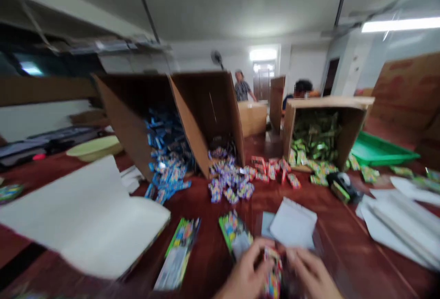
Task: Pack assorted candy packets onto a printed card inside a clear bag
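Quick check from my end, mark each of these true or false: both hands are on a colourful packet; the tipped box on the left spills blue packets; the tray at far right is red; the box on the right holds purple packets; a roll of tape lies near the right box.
1. Both the left hand and right hand are on a colourful packet. True.
2. The left tipped box spills blue packets. True.
3. The tray at far right is red. False: it is green.
4. The right box holds purple packets. False: green packets.
5. A tape dispenser lies near the right box. True, though blurred.
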A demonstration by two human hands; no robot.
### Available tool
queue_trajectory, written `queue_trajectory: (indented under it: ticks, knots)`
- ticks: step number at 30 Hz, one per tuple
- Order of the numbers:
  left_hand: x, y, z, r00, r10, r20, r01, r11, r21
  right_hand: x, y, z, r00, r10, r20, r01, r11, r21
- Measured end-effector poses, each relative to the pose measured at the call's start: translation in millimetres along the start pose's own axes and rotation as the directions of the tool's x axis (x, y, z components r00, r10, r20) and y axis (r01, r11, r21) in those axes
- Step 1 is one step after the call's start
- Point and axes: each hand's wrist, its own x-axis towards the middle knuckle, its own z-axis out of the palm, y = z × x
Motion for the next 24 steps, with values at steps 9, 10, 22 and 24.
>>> queue_trajectory:
  ticks: [9, 10, 22, 24]
  knots:
    - [17, 8, -10.2, 0.962, 0.239, 0.128, -0.264, 0.934, 0.240, 19, 8, -39, 0.939, 0.184, 0.290, -0.242, 0.954, 0.178]
    - [17, 8, -10.1, 0.961, 0.241, 0.137, -0.268, 0.934, 0.238, 21, 7, -42, 0.924, 0.194, 0.330, -0.261, 0.949, 0.175]
    - [16, -6, -8.7, 0.989, 0.106, 0.102, -0.126, 0.968, 0.219, 34, 12, -45, 0.890, 0.202, 0.409, -0.238, 0.970, 0.039]
    - [15, -7, -8.8, 0.991, 0.085, 0.099, -0.104, 0.973, 0.207, 32, 10, -44, 0.893, 0.196, 0.405, -0.224, 0.974, 0.022]
